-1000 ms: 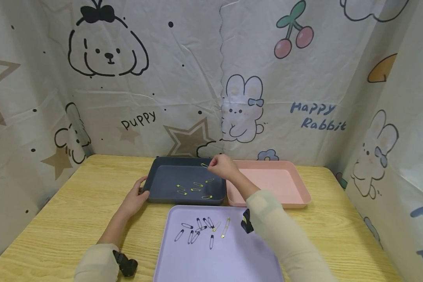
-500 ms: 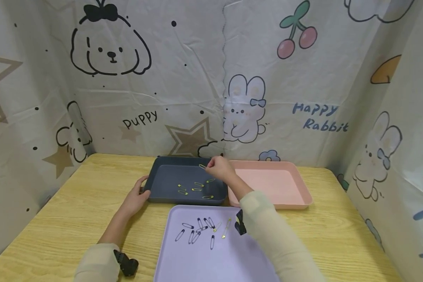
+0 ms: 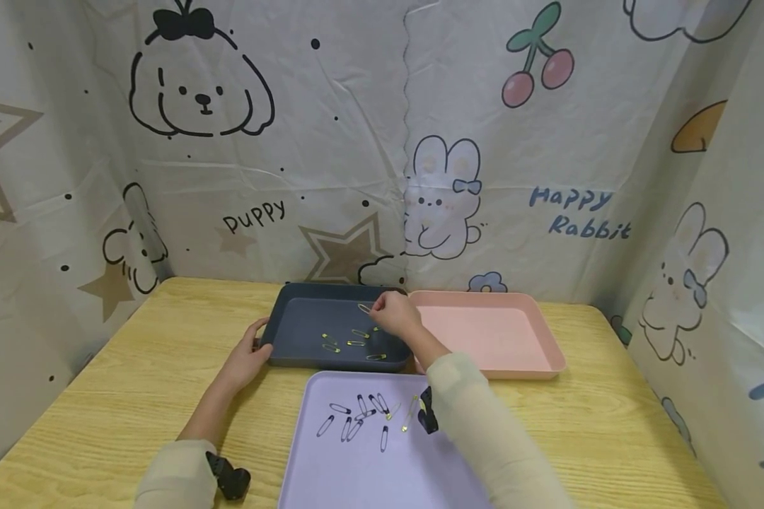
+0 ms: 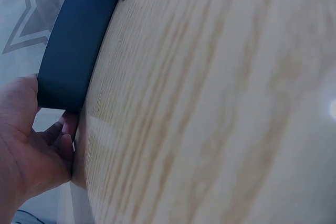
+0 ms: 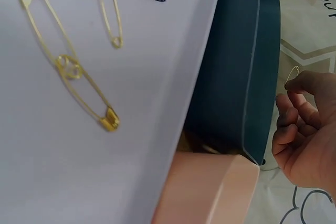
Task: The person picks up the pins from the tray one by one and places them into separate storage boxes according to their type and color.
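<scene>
My right hand (image 3: 397,314) pinches a gold safety pin (image 3: 364,309) above the back right part of the dark blue tray (image 3: 305,311). In the right wrist view, the thumb and index finger hold this pin (image 5: 292,75) by one end. My left hand (image 3: 245,359) holds the dark blue tray at its left front corner, thumb against the tray wall (image 4: 68,51) and fingers curled beside it. Several gold safety pins (image 3: 356,343) lie inside that tray. On the lilac tray (image 3: 356,481) lie several black safety pins (image 3: 384,438) and a few gold ones (image 3: 409,413).
A pink tray (image 3: 484,332) stands right of the dark blue one, their sides close together. The lilac tray lies in front of both. Everything stands on a wood-grain table (image 3: 114,382), with a printed cloth (image 3: 261,155) behind and at the sides.
My right hand, still pinching the gold safety pin, has moved slightly forward and down over the dark blue tray, towards me. My left hand has stayed at the tray's corner.
</scene>
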`<move>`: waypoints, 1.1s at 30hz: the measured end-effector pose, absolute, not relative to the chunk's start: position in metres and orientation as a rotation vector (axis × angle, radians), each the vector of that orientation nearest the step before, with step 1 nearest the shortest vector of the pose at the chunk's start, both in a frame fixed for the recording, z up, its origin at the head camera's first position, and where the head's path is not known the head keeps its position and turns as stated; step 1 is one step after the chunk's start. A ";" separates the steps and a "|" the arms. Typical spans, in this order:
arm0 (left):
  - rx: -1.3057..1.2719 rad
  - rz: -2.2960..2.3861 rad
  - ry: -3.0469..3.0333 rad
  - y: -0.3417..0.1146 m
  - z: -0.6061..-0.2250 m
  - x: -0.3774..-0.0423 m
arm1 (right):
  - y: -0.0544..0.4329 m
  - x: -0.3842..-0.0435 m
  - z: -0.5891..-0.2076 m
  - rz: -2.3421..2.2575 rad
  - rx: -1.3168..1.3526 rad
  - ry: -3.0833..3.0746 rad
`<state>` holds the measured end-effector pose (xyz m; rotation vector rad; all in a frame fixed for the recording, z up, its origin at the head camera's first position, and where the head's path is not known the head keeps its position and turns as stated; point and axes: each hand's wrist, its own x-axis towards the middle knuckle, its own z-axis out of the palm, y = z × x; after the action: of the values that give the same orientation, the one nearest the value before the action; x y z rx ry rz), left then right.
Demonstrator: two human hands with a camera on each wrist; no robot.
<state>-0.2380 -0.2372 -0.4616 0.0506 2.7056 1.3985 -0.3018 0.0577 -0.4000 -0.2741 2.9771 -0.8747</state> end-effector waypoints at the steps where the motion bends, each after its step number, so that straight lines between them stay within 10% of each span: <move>1: 0.043 1.402 2.704 -0.237 -0.462 -0.238 | 0.057 -0.302 -0.401 -0.878 -0.267 2.975; 33: 0.008 1.417 2.695 -0.240 -0.465 -0.241 | 0.042 -0.303 -0.433 -0.868 -0.135 2.996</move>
<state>-0.2406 -0.2396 -0.4647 0.0083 2.6952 1.4167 -0.3025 0.0423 -0.4326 -0.1352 2.9961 -0.8680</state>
